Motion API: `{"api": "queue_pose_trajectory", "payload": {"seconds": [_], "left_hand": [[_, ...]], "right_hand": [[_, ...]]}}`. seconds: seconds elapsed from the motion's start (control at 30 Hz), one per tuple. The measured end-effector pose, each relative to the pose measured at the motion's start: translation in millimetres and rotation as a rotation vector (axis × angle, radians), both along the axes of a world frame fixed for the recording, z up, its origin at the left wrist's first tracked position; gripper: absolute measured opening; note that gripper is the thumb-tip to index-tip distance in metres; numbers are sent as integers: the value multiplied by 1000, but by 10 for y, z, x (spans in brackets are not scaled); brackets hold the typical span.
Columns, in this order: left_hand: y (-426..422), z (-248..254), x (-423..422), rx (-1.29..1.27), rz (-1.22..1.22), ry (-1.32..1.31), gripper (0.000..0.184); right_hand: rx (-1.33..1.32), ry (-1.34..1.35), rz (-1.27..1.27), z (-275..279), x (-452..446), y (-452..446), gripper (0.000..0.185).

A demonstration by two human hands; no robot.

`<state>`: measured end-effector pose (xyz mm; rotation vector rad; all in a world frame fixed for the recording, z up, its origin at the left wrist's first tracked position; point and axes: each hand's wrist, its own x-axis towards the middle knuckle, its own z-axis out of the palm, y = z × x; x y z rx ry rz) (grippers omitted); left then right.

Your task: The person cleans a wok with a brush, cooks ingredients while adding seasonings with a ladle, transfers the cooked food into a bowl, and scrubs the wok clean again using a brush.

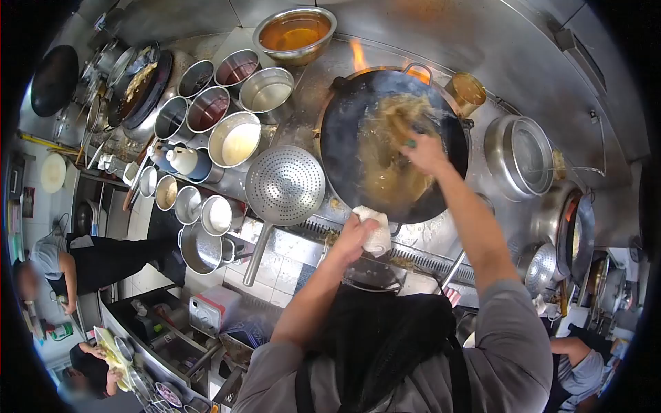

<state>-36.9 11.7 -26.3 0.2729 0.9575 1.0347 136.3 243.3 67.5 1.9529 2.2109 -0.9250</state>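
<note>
A large black wok sits on the range, with murky brownish water swirling in it. My right hand reaches into the wok, closed around what looks like a bamboo wok brush, straw-coloured and smeared by motion. Something small and green shows at that hand's fingers. At the wok's near rim, my left hand is closed on a folded white cloth, by the near loop handle. The cloth hides whether the fingers grip the handle through it.
Flames rise behind the wok. A perforated strainer lies to its left, beside several metal pots of sauces. A bowl of amber liquid stands behind. Stacked metal pans are at right. Co-workers stand at far left and lower right.
</note>
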Motion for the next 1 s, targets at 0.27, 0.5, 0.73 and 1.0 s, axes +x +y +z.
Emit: {"api": "queue_pose_trajectory", "payload": {"seconds": [0.27, 0.5, 0.73, 1.0], "left_hand": [[-109, 105, 157, 34, 150, 112, 39], [-137, -11, 174, 58, 143, 147, 38], [-106, 240, 166, -21, -49, 589, 74], [-57, 70, 250, 6, 55, 516, 72]], "right_hand": [[-268, 281, 61, 200, 26, -1118, 67], [-263, 61, 204, 896, 1188, -1174, 66], [-22, 327, 63, -26, 130, -509, 61], [121, 201, 474, -75, 1511, -978, 57]]}}
